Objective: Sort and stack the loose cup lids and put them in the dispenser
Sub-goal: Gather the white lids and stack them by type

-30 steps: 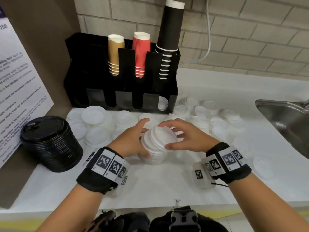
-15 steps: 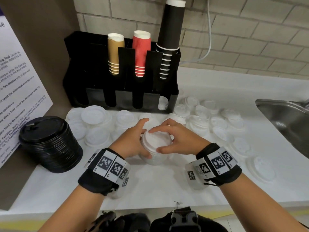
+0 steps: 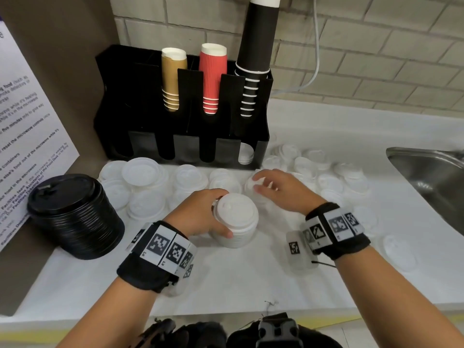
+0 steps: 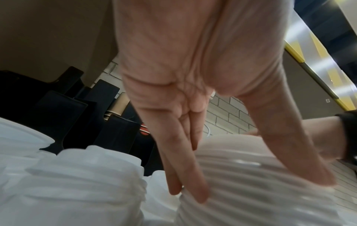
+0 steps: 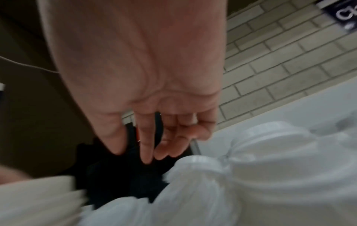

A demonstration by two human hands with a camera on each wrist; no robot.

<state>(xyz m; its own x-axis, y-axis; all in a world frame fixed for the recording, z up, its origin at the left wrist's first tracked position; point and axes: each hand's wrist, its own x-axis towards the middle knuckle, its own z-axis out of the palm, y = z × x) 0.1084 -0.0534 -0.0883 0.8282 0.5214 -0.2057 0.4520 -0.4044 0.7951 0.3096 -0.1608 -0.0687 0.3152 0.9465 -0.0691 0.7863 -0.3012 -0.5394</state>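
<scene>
From the head view, the left hand (image 3: 200, 217) wraps fingers and thumb round a stack of white lids (image 3: 236, 222) standing on the counter (image 3: 226, 280) in front of the person; the ribbed stack has a domed lid on top. The right hand (image 3: 278, 190), fingers loosely spread and holding nothing, hovers over loose white lids (image 3: 329, 182) scattered before the black dispenser (image 3: 140, 116), which holds cups. A stack of black lids (image 3: 75, 214) sits at the left.

From the left wrist, the fingers (image 4: 183, 168) lie against the stack's ribbed side (image 4: 260, 191).

From the right wrist, blurred, the relaxed fingers (image 5: 146, 142) hang above white lids (image 5: 251, 168).
</scene>
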